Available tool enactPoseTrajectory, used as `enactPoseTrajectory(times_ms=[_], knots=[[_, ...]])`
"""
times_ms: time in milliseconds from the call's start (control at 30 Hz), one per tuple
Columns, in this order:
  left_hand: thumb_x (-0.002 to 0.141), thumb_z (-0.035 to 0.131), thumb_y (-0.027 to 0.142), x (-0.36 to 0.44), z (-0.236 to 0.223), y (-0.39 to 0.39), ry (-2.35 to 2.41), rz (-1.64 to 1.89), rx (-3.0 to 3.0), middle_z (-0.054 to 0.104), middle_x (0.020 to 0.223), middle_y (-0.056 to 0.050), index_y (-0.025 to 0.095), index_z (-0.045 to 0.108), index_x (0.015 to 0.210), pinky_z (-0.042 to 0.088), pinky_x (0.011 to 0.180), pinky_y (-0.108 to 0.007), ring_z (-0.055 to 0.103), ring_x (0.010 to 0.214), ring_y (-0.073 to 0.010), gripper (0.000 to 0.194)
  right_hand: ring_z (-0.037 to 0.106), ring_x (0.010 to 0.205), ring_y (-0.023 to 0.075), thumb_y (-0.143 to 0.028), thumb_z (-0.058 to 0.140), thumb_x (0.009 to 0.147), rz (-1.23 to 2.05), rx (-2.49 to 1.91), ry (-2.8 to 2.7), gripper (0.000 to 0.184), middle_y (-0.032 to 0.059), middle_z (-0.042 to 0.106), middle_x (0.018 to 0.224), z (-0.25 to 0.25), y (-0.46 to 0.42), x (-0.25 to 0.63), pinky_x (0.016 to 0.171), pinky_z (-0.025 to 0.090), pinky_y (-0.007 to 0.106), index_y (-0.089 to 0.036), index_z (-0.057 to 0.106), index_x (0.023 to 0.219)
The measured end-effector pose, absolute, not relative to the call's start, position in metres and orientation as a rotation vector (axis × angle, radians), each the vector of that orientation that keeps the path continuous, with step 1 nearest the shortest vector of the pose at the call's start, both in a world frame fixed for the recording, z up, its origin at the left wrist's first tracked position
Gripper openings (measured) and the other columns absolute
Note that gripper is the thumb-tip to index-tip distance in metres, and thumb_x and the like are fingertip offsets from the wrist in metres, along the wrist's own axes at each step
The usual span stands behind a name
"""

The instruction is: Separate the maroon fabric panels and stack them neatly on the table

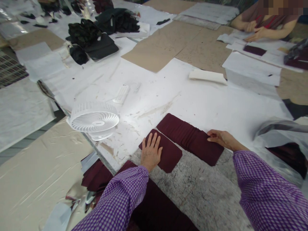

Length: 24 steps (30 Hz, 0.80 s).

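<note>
My left hand [151, 151] lies flat, fingers stretched out, on a small stack of maroon fabric pieces [169, 155] with rounded corners. Just beyond it, a longer fanned row of the same maroon pieces [187, 136] runs diagonally across the white table. My right hand [222, 138] rests at that row's right end, fingers curled against its edge. Both arms wear purple checked sleeves. More maroon fabric [156, 208] lies under my left forearm near the bottom edge.
A small white fan [93, 120] lies face up left of my hands. Dark garments [93, 38] are heaped at the back left. Brown paper sheets [163, 45] cover the far table. Another person [262, 25] works at the top right. A plastic bag [281, 134] with maroon fabric sits right.
</note>
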State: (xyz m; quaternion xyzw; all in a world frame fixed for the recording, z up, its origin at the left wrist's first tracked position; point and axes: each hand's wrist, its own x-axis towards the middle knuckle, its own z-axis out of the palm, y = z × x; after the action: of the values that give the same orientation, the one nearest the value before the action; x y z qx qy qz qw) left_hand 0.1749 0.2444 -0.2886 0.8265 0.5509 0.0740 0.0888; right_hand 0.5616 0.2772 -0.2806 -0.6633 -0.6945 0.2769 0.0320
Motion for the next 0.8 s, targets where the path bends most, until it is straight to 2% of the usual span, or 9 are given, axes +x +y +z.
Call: enactPoseTrajectory(times_ms=[100,200,300,400,633,800], knots=[[0.092,0.034,0.035,0.176,-0.288,0.245,1.640,0.242,2.465,0.030,0.152,-0.005,0.018,0.035,0.140,0.022,0.113,-0.051,0.021,0.141,-0.0263,0.051,0.059,0.061,0.0135,-0.039,0.058,0.082,0.920,-2.021,-2.203,0.027,-0.0020,0.062,0.068,-0.275,0.279,0.560,0.062,0.048,0.030,-0.018,0.061,0.101],[0.092,0.034,0.034,0.177,-0.287,0.244,1.639,0.260,2.469,0.029,0.152,-0.005,0.018,0.035,0.140,0.022,0.112,-0.052,0.022,0.141,-0.0270,0.051,0.061,0.070,0.0154,-0.028,0.056,0.080,0.886,-1.995,-2.228,0.034,0.0009,0.063,0.083,-0.269,0.279,0.555,0.069,0.050,0.032,-0.026,0.056,0.114],[0.093,0.033,0.034,0.176,-0.287,0.244,1.635,0.266,2.472,0.029,0.152,-0.005,0.018,0.035,0.140,0.022,0.112,-0.052,0.022,0.141,-0.0265,0.050,0.062,0.079,0.0178,-0.025,0.055,0.078,0.814,-1.977,-2.235,0.035,0.0033,0.060,0.098,-0.266,0.276,0.550,0.073,0.050,0.033,-0.031,0.056,0.112],[0.093,0.033,0.035,0.175,-0.288,0.244,1.642,0.266,2.469,0.028,0.152,-0.006,0.018,0.035,0.140,0.022,0.113,-0.052,0.021,0.141,-0.0266,0.051,0.061,0.086,0.0212,-0.026,0.055,0.078,0.732,-1.974,-2.227,0.030,0.0049,0.055,0.104,-0.270,0.272,0.549,0.075,0.050,0.036,-0.030,0.057,0.108],[0.093,0.033,0.036,0.174,-0.287,0.245,1.645,0.256,2.470,0.028,0.153,-0.005,0.019,0.034,0.140,0.022,0.113,-0.052,0.021,0.141,-0.0264,0.051,0.060,0.082,0.0228,-0.031,0.057,0.076,0.687,-1.977,-2.193,0.012,0.0048,0.057,0.089,-0.280,0.269,0.556,0.074,0.050,0.038,-0.026,0.061,0.086],[0.093,0.031,0.036,0.174,-0.288,0.244,1.647,0.245,2.469,0.027,0.153,-0.004,0.019,0.035,0.140,0.022,0.113,-0.051,0.021,0.141,-0.0258,0.051,0.061,0.082,0.0208,-0.035,0.056,0.080,0.753,-1.946,-2.178,0.021,0.0053,0.059,0.092,-0.278,0.274,0.555,0.074,0.051,0.036,-0.024,0.060,0.096]])
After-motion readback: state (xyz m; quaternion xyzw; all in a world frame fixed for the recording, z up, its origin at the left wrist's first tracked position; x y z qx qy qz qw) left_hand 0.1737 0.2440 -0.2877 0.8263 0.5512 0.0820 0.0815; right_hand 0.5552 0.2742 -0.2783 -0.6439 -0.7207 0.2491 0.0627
